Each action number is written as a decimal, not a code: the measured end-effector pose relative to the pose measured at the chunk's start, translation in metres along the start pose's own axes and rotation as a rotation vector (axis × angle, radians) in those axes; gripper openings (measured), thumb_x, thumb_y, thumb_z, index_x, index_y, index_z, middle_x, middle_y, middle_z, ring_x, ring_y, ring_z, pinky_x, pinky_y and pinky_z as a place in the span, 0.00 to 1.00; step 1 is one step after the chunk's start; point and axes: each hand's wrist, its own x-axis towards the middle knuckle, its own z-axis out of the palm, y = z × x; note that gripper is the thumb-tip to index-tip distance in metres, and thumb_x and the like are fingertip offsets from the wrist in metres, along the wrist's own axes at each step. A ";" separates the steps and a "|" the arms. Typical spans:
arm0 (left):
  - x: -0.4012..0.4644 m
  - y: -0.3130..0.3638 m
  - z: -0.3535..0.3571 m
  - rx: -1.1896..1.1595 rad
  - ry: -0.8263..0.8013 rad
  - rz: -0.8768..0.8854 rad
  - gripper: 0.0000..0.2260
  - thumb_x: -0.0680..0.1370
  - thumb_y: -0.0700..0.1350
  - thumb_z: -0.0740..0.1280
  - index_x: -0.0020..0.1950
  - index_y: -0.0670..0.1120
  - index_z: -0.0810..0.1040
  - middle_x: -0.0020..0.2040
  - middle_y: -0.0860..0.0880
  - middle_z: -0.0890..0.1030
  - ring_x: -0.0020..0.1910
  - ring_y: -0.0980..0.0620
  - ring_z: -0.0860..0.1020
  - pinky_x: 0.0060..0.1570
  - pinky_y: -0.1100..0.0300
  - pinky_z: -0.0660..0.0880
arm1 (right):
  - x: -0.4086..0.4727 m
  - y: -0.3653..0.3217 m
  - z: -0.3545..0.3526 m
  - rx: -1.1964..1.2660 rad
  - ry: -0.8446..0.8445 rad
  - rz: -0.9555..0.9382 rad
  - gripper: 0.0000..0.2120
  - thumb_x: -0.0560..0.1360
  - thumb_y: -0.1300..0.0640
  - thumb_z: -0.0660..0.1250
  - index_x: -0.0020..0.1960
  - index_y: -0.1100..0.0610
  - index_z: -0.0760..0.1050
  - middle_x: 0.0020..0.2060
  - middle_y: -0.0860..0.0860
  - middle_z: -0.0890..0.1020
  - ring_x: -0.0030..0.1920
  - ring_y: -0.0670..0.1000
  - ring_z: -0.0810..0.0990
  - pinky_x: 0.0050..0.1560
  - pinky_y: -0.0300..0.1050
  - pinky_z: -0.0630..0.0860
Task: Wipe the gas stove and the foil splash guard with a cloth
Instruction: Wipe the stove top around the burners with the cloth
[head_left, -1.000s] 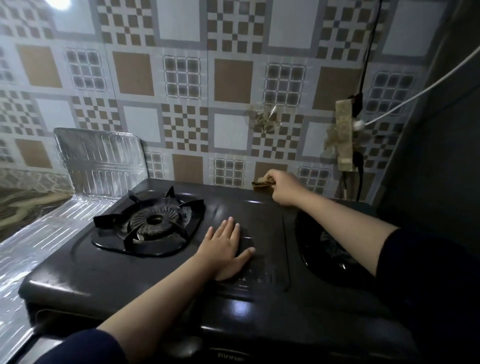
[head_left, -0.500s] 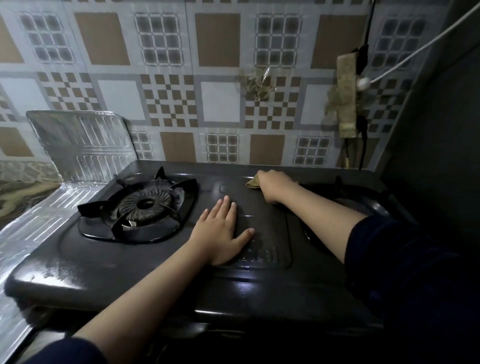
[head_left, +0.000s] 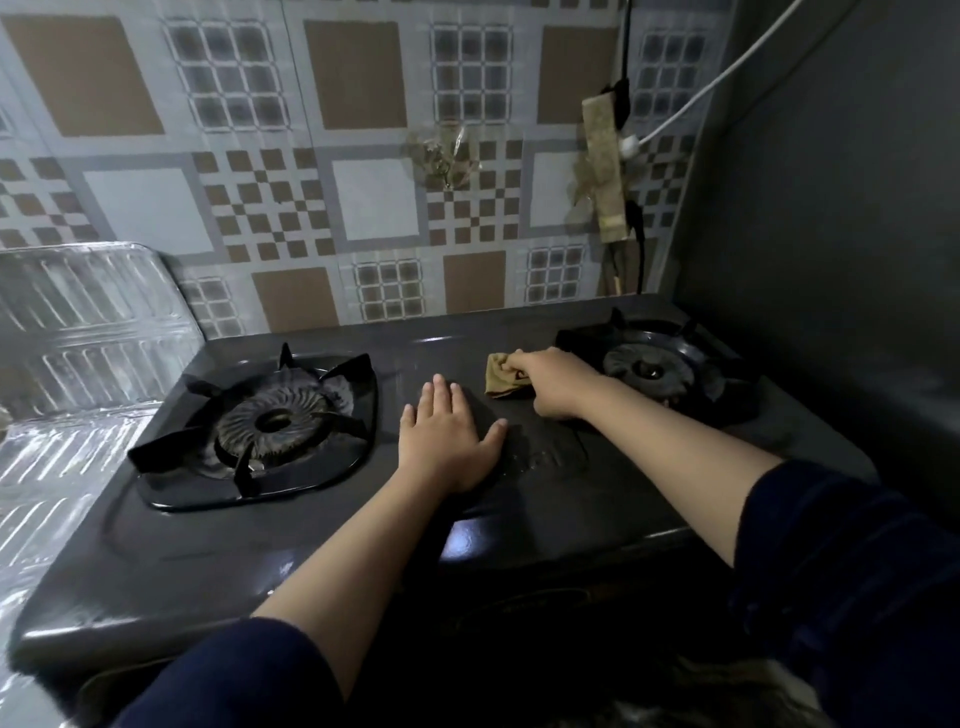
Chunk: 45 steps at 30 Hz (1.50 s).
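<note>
The right hand (head_left: 553, 382), gripping the cloth (head_left: 503, 375), had slid nearer across the stove (head_left: 311, 519). The left hand (head_left: 447, 439) stayed flat. The foil guard (head_left: 88, 322) looked still unwiped.

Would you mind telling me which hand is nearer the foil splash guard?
Left. The left hand rests flat mid-stove, a burner away from the foil splash guard; the right hand holds the cloth farther right.

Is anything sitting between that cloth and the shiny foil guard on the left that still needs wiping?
Yes. The right hand grips the cloth mid-stove. Between it and the foil splash guard lie the left hand, flat on the stove top, and the left burner grate.
</note>
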 end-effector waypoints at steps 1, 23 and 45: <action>0.000 -0.001 0.000 -0.001 0.000 0.001 0.38 0.79 0.66 0.48 0.79 0.41 0.47 0.79 0.42 0.45 0.78 0.46 0.44 0.75 0.47 0.46 | -0.008 0.000 0.002 0.026 0.002 -0.001 0.33 0.73 0.69 0.60 0.75 0.51 0.59 0.75 0.54 0.62 0.72 0.58 0.65 0.66 0.47 0.67; -0.003 0.000 -0.001 -0.040 -0.032 0.064 0.35 0.80 0.61 0.49 0.79 0.39 0.46 0.79 0.39 0.43 0.78 0.43 0.42 0.74 0.44 0.45 | -0.113 -0.013 0.026 0.227 0.088 0.108 0.38 0.71 0.76 0.54 0.75 0.48 0.58 0.76 0.45 0.57 0.77 0.48 0.51 0.73 0.44 0.57; -0.007 -0.001 0.004 -0.015 -0.046 0.035 0.35 0.80 0.63 0.48 0.79 0.41 0.46 0.79 0.41 0.44 0.78 0.45 0.43 0.74 0.46 0.45 | -0.169 0.008 0.010 0.188 -0.082 0.052 0.28 0.65 0.68 0.58 0.55 0.40 0.72 0.51 0.47 0.79 0.48 0.50 0.76 0.42 0.46 0.77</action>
